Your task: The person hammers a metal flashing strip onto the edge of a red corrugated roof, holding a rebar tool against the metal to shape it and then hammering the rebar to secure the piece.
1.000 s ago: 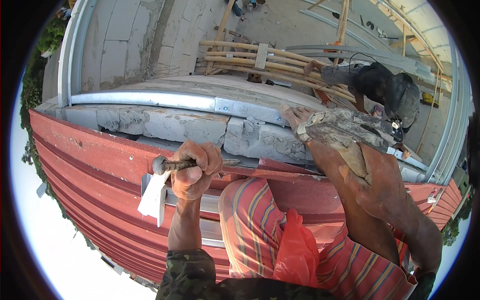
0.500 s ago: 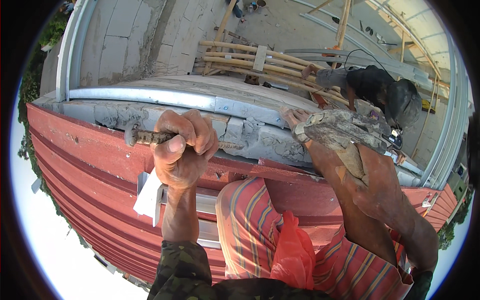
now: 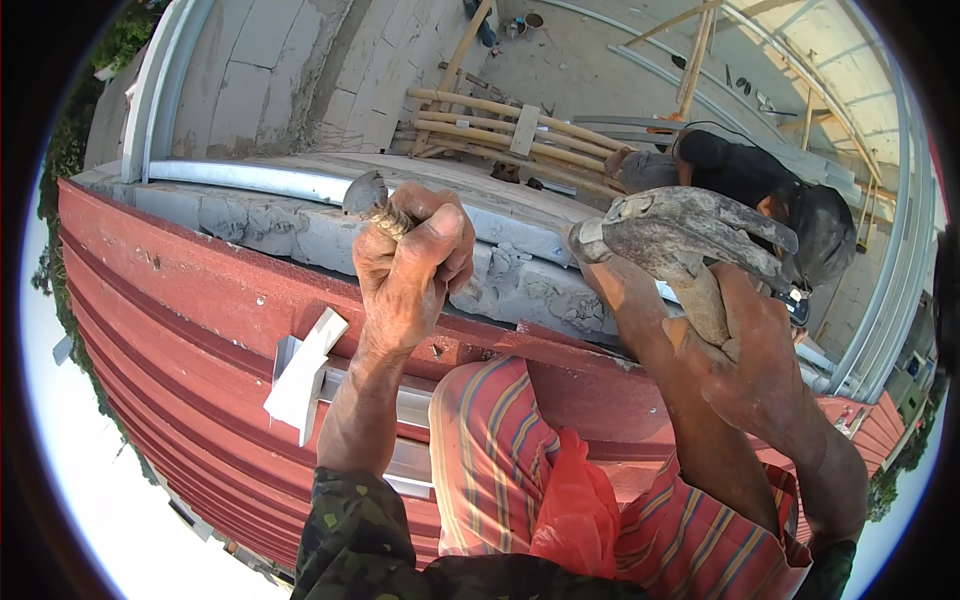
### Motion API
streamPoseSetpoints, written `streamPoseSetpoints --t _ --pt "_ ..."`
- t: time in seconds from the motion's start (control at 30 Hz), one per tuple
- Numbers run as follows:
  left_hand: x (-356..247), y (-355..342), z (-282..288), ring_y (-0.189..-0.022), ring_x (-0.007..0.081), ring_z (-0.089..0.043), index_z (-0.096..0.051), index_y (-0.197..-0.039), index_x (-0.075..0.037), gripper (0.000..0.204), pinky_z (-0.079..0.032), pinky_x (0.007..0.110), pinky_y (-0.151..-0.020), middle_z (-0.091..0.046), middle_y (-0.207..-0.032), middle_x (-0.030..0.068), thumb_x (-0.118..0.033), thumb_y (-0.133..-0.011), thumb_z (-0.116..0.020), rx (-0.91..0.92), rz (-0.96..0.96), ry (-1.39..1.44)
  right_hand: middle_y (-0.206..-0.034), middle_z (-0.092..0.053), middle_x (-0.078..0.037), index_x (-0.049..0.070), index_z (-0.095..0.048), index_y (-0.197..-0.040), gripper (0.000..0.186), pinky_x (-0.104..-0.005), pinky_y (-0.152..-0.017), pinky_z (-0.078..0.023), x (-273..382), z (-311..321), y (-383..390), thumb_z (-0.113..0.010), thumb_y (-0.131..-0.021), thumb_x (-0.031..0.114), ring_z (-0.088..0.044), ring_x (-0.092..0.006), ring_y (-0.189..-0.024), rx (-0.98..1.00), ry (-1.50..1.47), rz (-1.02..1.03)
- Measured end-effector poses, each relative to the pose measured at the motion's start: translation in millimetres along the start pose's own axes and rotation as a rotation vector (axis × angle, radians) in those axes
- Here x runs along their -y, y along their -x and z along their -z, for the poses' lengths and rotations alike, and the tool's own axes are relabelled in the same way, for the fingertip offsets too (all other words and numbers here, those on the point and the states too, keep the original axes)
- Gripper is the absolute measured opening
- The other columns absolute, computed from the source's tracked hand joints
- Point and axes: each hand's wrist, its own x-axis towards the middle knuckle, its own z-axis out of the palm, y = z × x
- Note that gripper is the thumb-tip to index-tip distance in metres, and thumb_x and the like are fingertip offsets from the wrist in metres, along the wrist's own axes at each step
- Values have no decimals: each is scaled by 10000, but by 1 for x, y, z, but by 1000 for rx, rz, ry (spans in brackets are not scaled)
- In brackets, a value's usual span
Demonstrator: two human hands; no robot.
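Note:
My left hand point(image 3: 412, 275) is closed round a rusty, ribbed steel chisel, its flattened, mushroomed head point(image 3: 367, 195) sticking out above the thumb. The chisel's other end is hidden behind the fist, which is in front of the grey block wall point(image 3: 550, 290). Just right of the fist, the wall's edge has a rough, chipped hollow point(image 3: 495, 265). To the right, my right hand point(image 3: 740, 345) is wrapped round the short handle of a worn, mortar-crusted claw hammer point(image 3: 690, 235). The hammer head is held in the air, above my bare leg point(image 3: 630, 300).
A galvanized metal channel point(image 3: 250, 178) runs along the wall top. Red corrugated sheeting point(image 3: 190, 350) slopes away on the near side, with white metal offcuts point(image 3: 300, 380) on it. Beyond the wall, a person in dark clothes point(image 3: 740, 160) bends down near bamboo poles point(image 3: 470, 120).
My left hand has moved right and tilted the chisel, so its head now points up and left. The hammer appears raised closer to the camera. The person beyond the wall has shifted slightly.

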Motion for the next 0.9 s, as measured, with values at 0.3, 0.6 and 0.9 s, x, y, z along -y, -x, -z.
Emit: streamPoseSetpoints --t 0.3,0.6,0.9 --pt "8 11 -5 -503 68 -319 -428 -785 -80 169 -262 216 -404 -425 -629 30 -142 -904 -531 62 19 -16 -871 -605 -253 -81 -485 -1124 457 -431 -692 -493 11 1 -1 -672 -755 113 -620 -396 -774 -6 51 72" --pt "8 14 -9 -523 52 -316 -429 -773 -78 160 -258 211 -428 -420 -645 13 -105 -900 -522 130 104 -77 -851 -609 -233 -81 -477 -1087 423 -393 -645 -499 23 11 -8 -663 -743 82 -640 -357 -738 -21 -23 67" --pt "10 15 -4 -516 43 -317 -441 -767 -71 154 -253 209 -426 -421 -648 3 -96 -899 -518 136 98 0 -824 -604 -183 -62 -477 -1065 392 -355 -627 -478 37 19 -10 -660 -741 60 -611 -274 -688 -103 -95 139"
